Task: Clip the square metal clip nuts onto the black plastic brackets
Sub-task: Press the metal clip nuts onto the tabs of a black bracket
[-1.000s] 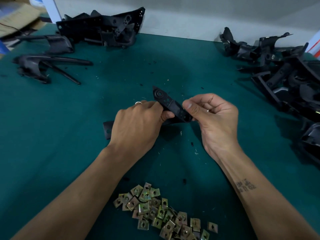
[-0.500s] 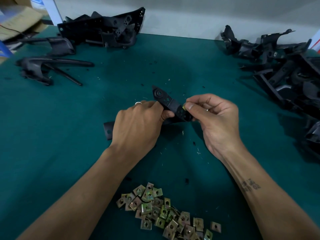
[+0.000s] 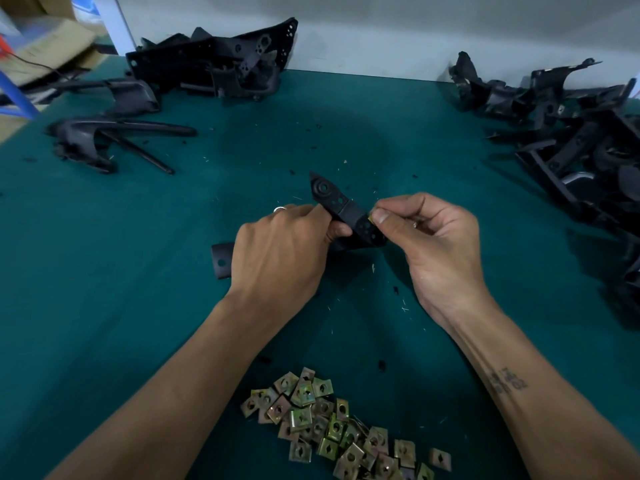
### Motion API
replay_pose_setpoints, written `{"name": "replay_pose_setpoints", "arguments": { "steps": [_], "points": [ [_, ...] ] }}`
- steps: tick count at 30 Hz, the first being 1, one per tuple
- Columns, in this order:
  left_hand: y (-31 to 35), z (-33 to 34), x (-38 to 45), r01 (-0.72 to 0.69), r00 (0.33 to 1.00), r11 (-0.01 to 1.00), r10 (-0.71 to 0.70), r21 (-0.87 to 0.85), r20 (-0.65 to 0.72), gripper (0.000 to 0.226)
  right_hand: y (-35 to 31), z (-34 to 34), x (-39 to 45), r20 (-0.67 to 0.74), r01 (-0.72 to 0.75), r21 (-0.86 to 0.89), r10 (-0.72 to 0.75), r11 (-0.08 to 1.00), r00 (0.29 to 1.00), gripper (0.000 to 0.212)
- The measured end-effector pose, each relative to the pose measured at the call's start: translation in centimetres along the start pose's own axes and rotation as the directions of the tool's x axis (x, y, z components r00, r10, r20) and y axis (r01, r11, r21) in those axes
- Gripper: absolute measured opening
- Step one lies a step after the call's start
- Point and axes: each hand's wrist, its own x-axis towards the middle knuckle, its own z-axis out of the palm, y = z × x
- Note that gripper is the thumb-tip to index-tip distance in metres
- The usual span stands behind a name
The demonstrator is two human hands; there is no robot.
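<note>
A black plastic bracket (image 3: 341,207) lies tilted over the middle of the green table. My left hand (image 3: 280,252) grips its middle from the left, and one bracket end sticks out to the left of that hand. My right hand (image 3: 434,237) pinches a small square metal clip nut (image 3: 371,216) between thumb and forefinger against the bracket's right edge. Only a sliver of that nut shows. A heap of several brass-coloured clip nuts (image 3: 332,427) lies near the front edge, between my forearms.
Black plastic brackets are piled at the right (image 3: 581,143), and more black parts lie at the back (image 3: 221,67) and at the left (image 3: 104,140). A cardboard box (image 3: 45,46) stands beyond the table's left corner. Small chips of debris dot the green mat (image 3: 138,306).
My right hand's thumb and forefinger have shifted a little up along the bracket's right edge with the nut. The left hand has kept its grip.
</note>
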Motion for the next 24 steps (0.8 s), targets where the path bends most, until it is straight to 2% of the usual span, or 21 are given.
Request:
{"name": "replay_pose_setpoints", "arguments": {
  "steps": [5,9,13,15,18,24],
  "points": [
    [0.1,0.0,0.0,-0.002,0.999,1.0,0.001,-0.012,-0.042,0.026,0.1,0.6,-0.2,-0.027,0.008,-0.012,-0.008,1.0,1.0,0.014],
    [0.1,-0.3,0.0,0.019,0.997,0.999,-0.021,-0.029,-0.076,0.019,-0.1,1.0,-0.6,-0.001,0.044,-0.005,-0.044,0.999,0.999,0.019],
    [0.1,-0.5,0.0,0.03,0.998,0.999,-0.031,-0.026,-0.049,0.014,-0.8,0.9,-1.0,0.066,-0.022,0.167,0.011,0.986,0.998,0.016],
    [0.0,-0.5,0.0,0.022,0.999,0.999,-0.023,-0.04,-0.043,0.011,-1.1,0.7,-1.2,0.095,-0.072,0.224,0.052,0.972,0.994,0.021],
    [-0.1,-0.4,-0.1,0.014,1.0,0.999,-0.015,-0.039,-0.024,0.009,-1.3,0.8,-1.5,0.107,-0.092,0.189,0.072,0.978,0.992,0.03],
    [-0.5,-0.1,-0.2,0.065,0.998,0.997,-0.066,-0.047,-0.015,0.016,-1.4,0.3,-1.2,0.226,-0.14,0.156,0.102,0.978,0.969,0.039]
  ]
}}
